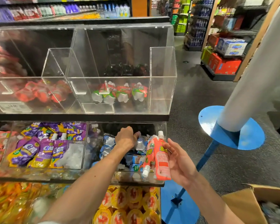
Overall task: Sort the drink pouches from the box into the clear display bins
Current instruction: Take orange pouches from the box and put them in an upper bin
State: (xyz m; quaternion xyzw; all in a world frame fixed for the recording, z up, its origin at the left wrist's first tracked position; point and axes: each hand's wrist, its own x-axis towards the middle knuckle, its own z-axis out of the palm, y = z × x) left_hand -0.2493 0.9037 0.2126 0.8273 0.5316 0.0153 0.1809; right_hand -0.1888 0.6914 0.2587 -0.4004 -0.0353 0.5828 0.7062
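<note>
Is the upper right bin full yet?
No, mostly empty: one row of red-green pouches lies low in the bin, with clear space above.

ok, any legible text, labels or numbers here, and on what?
No text is legible.
Pink pouch in right hand: yellow characters, blurred.
Purple pouches: white logo, blurred.
White tag on upper bin: too small.
White cartons down the aisle: blue print, blurred.
</note>
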